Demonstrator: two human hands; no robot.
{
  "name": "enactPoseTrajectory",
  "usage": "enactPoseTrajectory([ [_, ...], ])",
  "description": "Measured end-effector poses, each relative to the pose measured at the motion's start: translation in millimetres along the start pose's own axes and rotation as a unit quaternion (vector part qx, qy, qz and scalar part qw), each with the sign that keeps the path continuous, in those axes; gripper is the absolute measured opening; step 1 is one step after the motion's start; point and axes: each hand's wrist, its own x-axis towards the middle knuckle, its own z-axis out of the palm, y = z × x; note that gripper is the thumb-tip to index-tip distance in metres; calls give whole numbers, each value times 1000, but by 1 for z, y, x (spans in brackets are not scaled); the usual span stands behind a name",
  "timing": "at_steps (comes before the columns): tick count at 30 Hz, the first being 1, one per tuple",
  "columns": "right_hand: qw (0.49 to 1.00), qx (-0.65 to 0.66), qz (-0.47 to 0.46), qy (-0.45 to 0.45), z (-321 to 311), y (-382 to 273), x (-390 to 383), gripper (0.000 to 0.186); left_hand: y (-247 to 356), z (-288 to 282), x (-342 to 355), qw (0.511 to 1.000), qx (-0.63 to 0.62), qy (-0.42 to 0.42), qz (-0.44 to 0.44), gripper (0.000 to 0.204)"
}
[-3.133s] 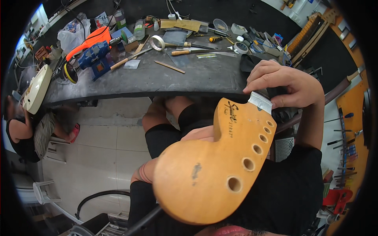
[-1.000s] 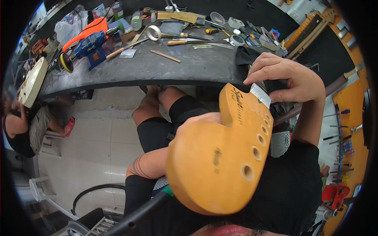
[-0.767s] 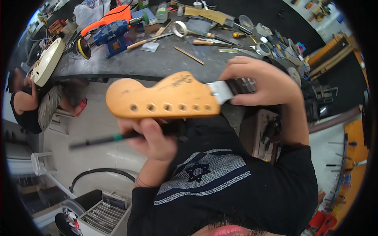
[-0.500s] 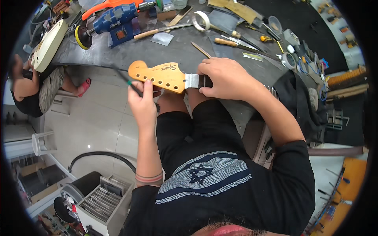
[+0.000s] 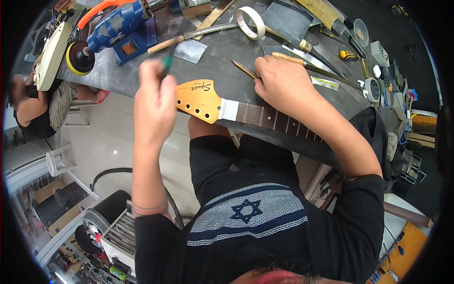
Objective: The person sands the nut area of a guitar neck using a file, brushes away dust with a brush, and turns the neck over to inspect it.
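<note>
A guitar neck with a light wooden headstock [image 5: 196, 100] and a dark fretboard [image 5: 262, 117] lies along the bench's near edge. Pale tape [image 5: 229, 110] wraps it where the headstock meets the fretboard. My left hand [image 5: 156, 102], blurred, is closed around a slim dark tool [image 5: 167, 62] with a green band and covers the headstock's tip; the tool's kind is unclear. Beyond the fretboard, my right hand [image 5: 283, 83] is closed, with the rear end of a pencil [image 5: 244, 69] between thumb and forefinger. A wooden-handled tool [image 5: 289, 58] lies just beyond its knuckles.
A tape roll [image 5: 257, 34], a long wooden-handled file [image 5: 165, 45] and a grey sheet [image 5: 190, 50] lie farther back. A blue machine with a round pad [image 5: 80, 57] stands at the left. Another person [image 5: 35, 106] sits beyond it, near a cream guitar body [image 5: 53, 59].
My right hand has left the neck and moved to the pencil. My left hand has lifted toward the headstock's tip with the dark tool. The view has shifted, showing more fretboard.
</note>
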Motion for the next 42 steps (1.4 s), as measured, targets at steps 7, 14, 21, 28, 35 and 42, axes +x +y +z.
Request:
enactPoseTrajectory([
  [7, 990, -74, -12, 119, 2, -2, 9, 17, 96, 85, 156, 813, 290, 62, 501, 13],
  [14, 975, 135, -101, 147, -21, -29, -54, 21, 30, 22, 123, 914, 295, -45, 273, 19],
  [21, 960, 151, -201, 121, -4, -42, -69, 41, -34, 32, 105, 889, 369, -128, 238, 21],
  [28, 961, 113, -218, 126, 5, -44, -67, 38, 12, -13, 77, 951, 275, -141, 19, 24],
  [35, 963, 143, -205, 105, 9, -47, -61, 58, -2, -42, -48, 965, -190, -14, -181, 35],
  [42, 964, 119, -209, 111, 11, -58, -50, 63, 22, -28, -140, 846, -449, 9, -287, 50],
])
